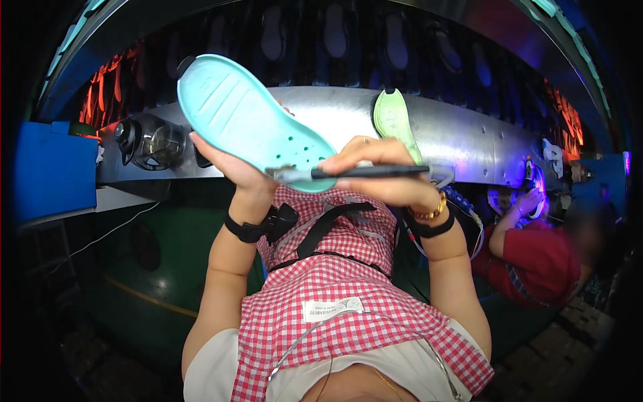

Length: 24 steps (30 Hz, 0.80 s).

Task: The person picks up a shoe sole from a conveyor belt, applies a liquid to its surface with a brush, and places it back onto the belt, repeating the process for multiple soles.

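Turquoise sole (242, 115) rests in the left hand (236, 165); right hand (395, 190) holds what seems a blurred brush (372, 172).

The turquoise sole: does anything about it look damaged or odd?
Nothing stands out: the turquoise sole, held in the left hand, looks whole where visible. The right hand holds a brush over its holed end, though the bristles are blurred.

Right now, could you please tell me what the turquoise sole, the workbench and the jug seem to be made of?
Turquoise sole: probably foam or rubber, fairly matte, judging by its even colour and moulded grooves. Workbench: apparently metal, likely steel, with a silvery sheen. Jug: glass or clear plastic, glossy; its see-through body shows highlights.
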Available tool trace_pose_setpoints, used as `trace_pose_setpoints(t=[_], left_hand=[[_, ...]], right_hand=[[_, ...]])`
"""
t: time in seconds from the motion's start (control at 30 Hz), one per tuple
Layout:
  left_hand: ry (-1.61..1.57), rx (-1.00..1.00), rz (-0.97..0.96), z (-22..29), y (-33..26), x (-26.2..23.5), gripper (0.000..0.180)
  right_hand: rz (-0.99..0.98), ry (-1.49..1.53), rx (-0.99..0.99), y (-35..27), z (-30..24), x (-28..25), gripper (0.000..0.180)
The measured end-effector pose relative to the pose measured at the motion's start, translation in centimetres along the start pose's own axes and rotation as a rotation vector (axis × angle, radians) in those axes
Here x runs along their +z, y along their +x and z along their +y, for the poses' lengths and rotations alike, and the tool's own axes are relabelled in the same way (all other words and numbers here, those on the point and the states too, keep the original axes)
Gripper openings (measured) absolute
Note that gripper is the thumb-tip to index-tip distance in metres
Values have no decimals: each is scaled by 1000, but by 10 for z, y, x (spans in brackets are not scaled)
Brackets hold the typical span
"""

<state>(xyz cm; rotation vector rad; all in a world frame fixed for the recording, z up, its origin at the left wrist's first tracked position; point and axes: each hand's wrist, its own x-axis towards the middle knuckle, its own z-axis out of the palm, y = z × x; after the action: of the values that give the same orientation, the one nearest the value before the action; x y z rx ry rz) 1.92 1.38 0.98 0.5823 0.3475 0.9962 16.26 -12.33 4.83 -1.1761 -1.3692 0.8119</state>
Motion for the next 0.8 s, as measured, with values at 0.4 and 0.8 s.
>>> trace_pose_setpoints(t=[0.4,0.8], left_hand=[[-95,2,-415,21,10,-10,82],[-193,-540,-300,0,-15,-20,59]], right_hand=[[-58,439,78,-9,15,-4,20],[-40,259,183,-15,-3,12,23]])
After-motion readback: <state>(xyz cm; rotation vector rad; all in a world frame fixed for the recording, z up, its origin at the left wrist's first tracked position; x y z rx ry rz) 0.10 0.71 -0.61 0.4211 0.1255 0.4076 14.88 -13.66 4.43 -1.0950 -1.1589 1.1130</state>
